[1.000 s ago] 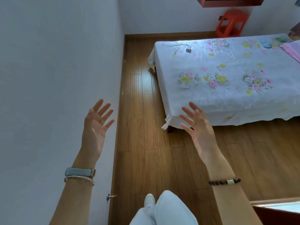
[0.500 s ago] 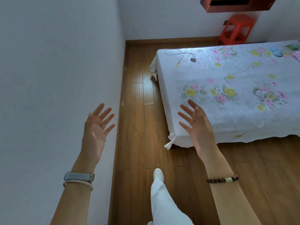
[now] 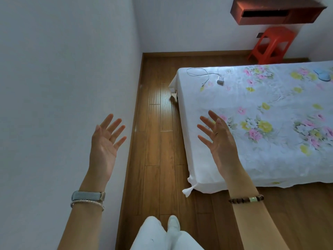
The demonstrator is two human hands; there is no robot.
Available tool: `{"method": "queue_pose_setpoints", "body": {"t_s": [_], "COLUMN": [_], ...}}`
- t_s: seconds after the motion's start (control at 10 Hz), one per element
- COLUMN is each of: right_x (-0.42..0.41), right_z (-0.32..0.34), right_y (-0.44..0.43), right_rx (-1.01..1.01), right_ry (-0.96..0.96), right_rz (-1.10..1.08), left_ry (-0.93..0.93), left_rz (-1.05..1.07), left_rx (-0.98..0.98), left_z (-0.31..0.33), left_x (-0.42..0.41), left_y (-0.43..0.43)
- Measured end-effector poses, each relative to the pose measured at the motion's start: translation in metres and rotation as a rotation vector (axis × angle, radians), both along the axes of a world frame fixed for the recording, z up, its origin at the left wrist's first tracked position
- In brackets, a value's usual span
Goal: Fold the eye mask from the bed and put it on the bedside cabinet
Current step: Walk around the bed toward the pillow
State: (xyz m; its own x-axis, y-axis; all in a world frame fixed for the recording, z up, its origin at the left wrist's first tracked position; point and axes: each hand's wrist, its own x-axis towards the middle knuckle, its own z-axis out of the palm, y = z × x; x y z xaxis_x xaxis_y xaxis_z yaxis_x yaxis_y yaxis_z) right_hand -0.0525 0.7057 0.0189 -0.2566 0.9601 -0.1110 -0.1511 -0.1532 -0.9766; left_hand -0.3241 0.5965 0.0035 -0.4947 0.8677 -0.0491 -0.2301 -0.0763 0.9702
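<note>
A light blue eye mask (image 3: pixel 322 74) lies flat on the far right part of the bed (image 3: pixel 261 159), which has a white sheet with a flower print. My left hand (image 3: pixel 105 141) is raised in front of the white wall, palm up, fingers spread, holding nothing. My right hand (image 3: pixel 216 136) is raised over the near left corner of the bed, fingers spread, also empty. Both hands are far from the eye mask. A dark red wall-mounted cabinet (image 3: pixel 275 11) hangs at the top right.
A white charger with its cable (image 3: pixel 220 80) lies near the bed's far left corner. A red plastic stool (image 3: pixel 272 46) stands by the back wall. Wooden floor (image 3: pixel 158 141) runs between the white wall (image 3: pixel 54 69) and the bed. My white-trousered legs (image 3: pixel 162 235) show below.
The view has moved closer to the bed and shifted left, so the bed looks larger and the eye mask sits near the right edge. Both hands stay raised and spread.
</note>
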Motion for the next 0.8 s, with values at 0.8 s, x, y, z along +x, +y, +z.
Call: {"method": "queue_pose_setpoints", "body": {"t_s": [0.8], "right_x": [-0.166], "right_z": [-0.004], "right_y": [0.285], "right_rx": [0.008], "right_ry": [-0.031], "right_rz": [-0.136], "left_ry": [-0.025], "left_rz": [-0.128], "left_rx": [-0.01], "left_z": [0.001], "left_x": [-0.175], "left_y": [0.324]}}
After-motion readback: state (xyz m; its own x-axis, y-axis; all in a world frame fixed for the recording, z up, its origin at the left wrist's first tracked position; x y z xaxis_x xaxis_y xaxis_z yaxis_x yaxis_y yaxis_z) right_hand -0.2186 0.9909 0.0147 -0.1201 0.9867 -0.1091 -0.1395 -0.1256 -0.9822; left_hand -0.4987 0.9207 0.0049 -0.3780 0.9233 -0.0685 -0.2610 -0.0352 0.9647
